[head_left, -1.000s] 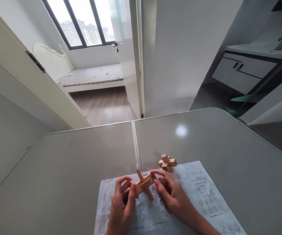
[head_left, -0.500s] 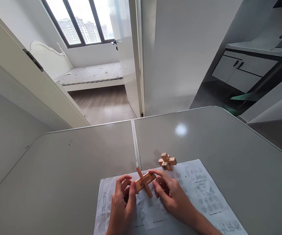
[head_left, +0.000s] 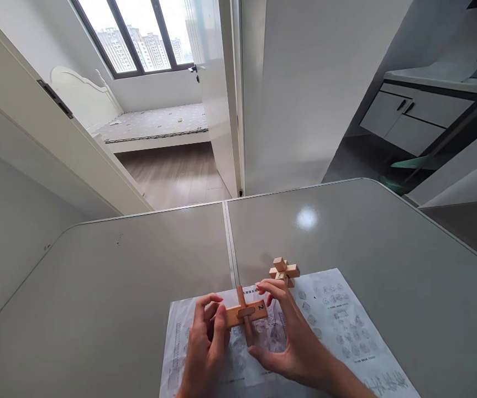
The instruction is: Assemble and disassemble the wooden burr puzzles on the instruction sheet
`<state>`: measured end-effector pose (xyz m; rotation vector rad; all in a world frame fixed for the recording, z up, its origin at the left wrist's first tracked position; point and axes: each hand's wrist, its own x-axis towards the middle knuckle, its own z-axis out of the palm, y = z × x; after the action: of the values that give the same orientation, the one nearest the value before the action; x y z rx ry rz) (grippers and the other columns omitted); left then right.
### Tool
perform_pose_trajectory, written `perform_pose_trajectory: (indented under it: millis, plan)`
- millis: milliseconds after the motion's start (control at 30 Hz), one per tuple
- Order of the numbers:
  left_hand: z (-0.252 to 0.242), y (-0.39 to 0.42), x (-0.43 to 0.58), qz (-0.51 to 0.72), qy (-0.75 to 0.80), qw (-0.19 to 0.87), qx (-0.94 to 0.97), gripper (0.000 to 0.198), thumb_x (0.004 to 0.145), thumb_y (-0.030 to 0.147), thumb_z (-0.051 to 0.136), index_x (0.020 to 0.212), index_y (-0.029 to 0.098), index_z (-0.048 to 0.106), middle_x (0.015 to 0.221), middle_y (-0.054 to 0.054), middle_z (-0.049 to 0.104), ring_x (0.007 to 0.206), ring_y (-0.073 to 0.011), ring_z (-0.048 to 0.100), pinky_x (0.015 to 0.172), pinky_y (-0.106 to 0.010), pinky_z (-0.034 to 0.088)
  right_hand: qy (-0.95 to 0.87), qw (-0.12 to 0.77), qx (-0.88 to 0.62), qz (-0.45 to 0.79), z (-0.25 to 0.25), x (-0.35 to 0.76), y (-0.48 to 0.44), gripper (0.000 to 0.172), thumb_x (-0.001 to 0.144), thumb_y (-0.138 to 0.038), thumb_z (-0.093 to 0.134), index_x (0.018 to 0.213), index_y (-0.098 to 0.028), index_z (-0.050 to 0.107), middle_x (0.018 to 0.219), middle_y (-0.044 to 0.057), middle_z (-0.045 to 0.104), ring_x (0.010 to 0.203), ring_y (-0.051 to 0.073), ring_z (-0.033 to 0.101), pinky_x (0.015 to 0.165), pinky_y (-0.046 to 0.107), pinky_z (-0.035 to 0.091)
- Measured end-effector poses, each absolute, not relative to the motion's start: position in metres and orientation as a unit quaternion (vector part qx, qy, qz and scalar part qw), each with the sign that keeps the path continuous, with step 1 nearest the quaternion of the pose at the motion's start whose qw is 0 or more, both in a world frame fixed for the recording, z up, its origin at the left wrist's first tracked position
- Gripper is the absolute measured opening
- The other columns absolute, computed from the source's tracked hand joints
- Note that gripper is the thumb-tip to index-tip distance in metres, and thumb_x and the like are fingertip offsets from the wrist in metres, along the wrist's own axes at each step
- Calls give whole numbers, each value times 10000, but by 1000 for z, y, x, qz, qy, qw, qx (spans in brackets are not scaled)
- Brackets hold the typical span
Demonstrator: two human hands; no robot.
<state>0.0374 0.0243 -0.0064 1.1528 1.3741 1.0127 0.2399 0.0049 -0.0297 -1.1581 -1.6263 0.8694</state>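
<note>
My left hand [head_left: 208,337] pinches the left end of a cross-shaped wooden puzzle [head_left: 258,310]. One flat bar, marked with a black "2", lies crosswise, and a thinner rod runs through it. My right hand [head_left: 294,337] is spread around the puzzle's right side, thumb and fingers wide apart. Its thumb tip is close to the rod's lower end; whether it touches I cannot tell. Beneath both hands lies a printed sheet [head_left: 346,326] with many small puzzle drawings. Just beyond my right fingers stands a second wooden puzzle [head_left: 292,271] of interlocked blocks, partly covered by them.
The grey table [head_left: 118,287] has a metal seam [head_left: 229,237] across it and a raised pale edge. Past it are an open white door [head_left: 217,99], a bed [head_left: 159,124] under a window, and a cabinet [head_left: 416,119] at the right.
My right hand has let go of the bar's right end and opened wide, its thumb moving down. The held puzzle has turned so that the bar lies flatter and its "2" shows.
</note>
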Motion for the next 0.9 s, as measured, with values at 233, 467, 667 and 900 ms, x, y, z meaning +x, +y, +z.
perform_pose_trajectory:
  millis: [233,467,667,900]
  plan:
    - [2,20,40,413,567,518,490,367,932,631,686,1039,288,613,701,7,641,547,-186,525,498,-266,366,-714,413,-406,394,-33,244,5,1200,711,-345,989,1626,-357,213,1701,156,342,1587,373,368,1241,504,434]
    - [1,19,42,420,566,517,486,374,917,639,694,1018,284,635,695,0,607,548,-189,507,493,-272,371,-711,406,-398,414,-31,240,4,1127,689,-102,910,1559,-382,250,1621,148,437,1493,342,504,1188,486,482]
    - [-6,23,39,426,573,525,464,452,898,712,667,982,271,618,711,11,592,541,-166,490,482,-258,418,-699,429,-397,411,-30,239,7,1002,736,-118,854,1525,-351,281,1556,145,475,1445,327,549,1176,466,499]
    - [4,27,36,500,631,466,367,456,894,666,686,1025,245,568,742,40,557,581,-132,500,515,-210,465,-684,431,-433,398,-28,241,7,962,760,-184,867,1532,-334,313,1514,121,536,1432,313,559,1193,426,494]
